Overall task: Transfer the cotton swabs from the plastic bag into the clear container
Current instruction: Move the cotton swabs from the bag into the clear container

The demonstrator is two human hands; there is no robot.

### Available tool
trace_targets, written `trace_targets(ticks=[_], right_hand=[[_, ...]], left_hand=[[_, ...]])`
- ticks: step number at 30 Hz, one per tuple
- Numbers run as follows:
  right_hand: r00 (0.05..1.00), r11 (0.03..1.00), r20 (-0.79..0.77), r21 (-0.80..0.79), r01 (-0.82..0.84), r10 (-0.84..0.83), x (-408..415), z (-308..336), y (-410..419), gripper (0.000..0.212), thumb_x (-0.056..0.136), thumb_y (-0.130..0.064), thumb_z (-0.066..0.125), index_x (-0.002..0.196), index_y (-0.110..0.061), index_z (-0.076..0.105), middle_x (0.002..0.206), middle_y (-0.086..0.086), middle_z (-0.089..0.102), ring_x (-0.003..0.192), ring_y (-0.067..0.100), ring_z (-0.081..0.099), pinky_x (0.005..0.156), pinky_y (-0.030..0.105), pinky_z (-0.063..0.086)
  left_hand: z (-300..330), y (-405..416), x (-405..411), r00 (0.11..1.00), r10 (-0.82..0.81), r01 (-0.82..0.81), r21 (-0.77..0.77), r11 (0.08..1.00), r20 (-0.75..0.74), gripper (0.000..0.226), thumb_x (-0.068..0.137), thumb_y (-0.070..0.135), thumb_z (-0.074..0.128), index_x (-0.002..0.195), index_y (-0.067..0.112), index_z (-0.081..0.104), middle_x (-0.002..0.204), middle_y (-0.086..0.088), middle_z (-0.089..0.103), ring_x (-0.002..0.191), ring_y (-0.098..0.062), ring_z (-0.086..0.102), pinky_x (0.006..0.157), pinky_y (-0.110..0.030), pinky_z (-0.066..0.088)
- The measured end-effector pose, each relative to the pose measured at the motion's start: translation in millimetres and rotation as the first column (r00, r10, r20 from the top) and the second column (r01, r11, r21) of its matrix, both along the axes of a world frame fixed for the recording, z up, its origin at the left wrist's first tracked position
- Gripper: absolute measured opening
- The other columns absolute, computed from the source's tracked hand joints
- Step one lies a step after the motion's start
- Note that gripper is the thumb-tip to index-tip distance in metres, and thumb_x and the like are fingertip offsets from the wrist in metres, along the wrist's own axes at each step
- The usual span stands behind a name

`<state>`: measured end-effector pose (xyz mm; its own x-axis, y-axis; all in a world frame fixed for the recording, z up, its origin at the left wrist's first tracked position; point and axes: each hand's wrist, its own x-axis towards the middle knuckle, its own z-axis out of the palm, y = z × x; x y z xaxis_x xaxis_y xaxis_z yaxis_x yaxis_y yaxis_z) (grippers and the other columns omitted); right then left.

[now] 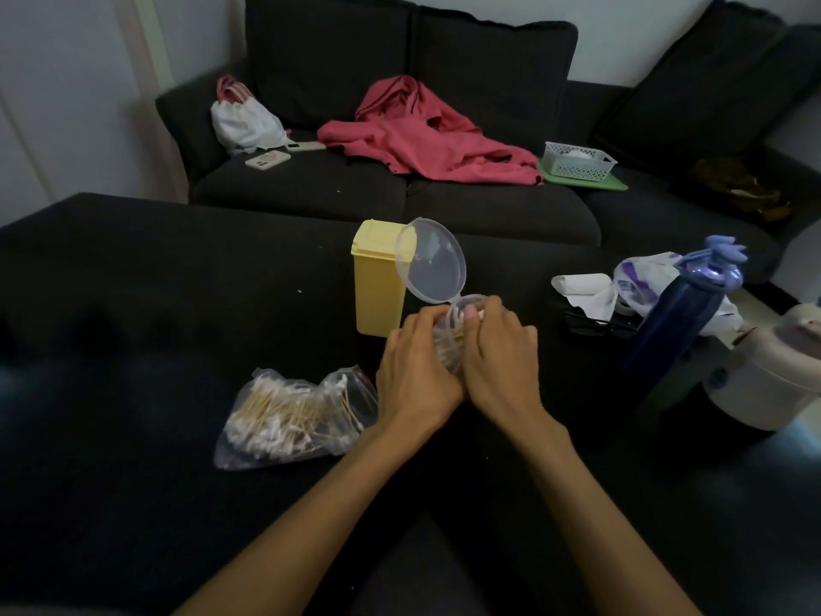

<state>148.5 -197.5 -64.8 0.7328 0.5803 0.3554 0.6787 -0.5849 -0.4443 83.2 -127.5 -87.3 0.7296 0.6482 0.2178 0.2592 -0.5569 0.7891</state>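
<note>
A clear round container (pixel 453 335) stands on the dark table (pixel 155 304), its hinged lid (pixel 431 260) flipped up behind it. My left hand (pixel 415 371) curls round its left side. My right hand (pixel 500 353) curls over its right side and rim, its fingers on cotton swabs at the mouth. Swabs with wooden sticks show through the container wall. A clear plastic bag (pixel 293 415) holding many more cotton swabs lies flat on the table just left of my left wrist.
A yellow box (pixel 377 277) stands right behind the container. To the right are a dark blue bottle (pixel 679 313), crumpled paper and a bag (pixel 622 282) and a white appliance (pixel 768 371). A dark sofa (pixel 400 188) with a red garment lies beyond.
</note>
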Motion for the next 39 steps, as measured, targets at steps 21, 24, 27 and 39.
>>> trace_targets(ticks=[21,24,27,39], right_hand=[[0.951,0.957,-0.115,-0.002,-0.289,0.287,19,22,-32,0.034,0.095,-0.041,0.046,0.125,-0.029,0.055,0.107,-0.012,0.056,0.092,-0.002,0.038,0.093,0.028,0.029],[0.938,0.936,-0.114,-0.102,-0.338,0.326,27,23,-34,0.027,0.094,-0.033,0.05,0.119,-0.035,0.062,0.116,-0.009,0.059,0.105,0.008,0.041,0.095,0.036,0.031],[0.927,0.908,-0.118,-0.187,-0.374,0.357,30,16,-32,0.023,0.093,-0.032,0.052,0.111,-0.038,0.065,0.116,-0.016,0.06,0.111,0.01,0.044,0.091,0.036,0.029],[0.917,0.908,-0.19,-0.174,-0.382,0.35,29,13,-28,0.022,0.088,-0.031,0.06,0.109,-0.03,0.068,0.121,-0.005,0.063,0.12,0.014,0.047,0.103,0.045,0.038]], left_hand=[[9,20,-6,0.991,-0.133,0.135,-0.072,0.988,0.032,0.088,0.058,0.044,0.085,0.133,0.034,0.039,0.128,0.01,0.053,0.117,-0.008,0.049,0.092,-0.026,0.037],[6,21,-8,0.981,-0.187,0.188,-0.013,0.982,0.044,0.089,0.057,0.045,0.085,0.132,0.035,0.04,0.126,0.012,0.055,0.114,-0.005,0.05,0.091,-0.023,0.038],[4,21,-9,0.972,-0.231,0.231,0.008,0.973,0.035,0.089,0.057,0.043,0.086,0.132,0.035,0.04,0.126,0.012,0.055,0.114,-0.005,0.051,0.091,-0.024,0.041],[-4,24,-7,0.957,-0.286,0.289,-0.097,0.952,0.043,0.087,0.057,0.042,0.086,0.131,0.037,0.039,0.123,0.012,0.057,0.11,-0.004,0.052,0.094,-0.027,0.044]])
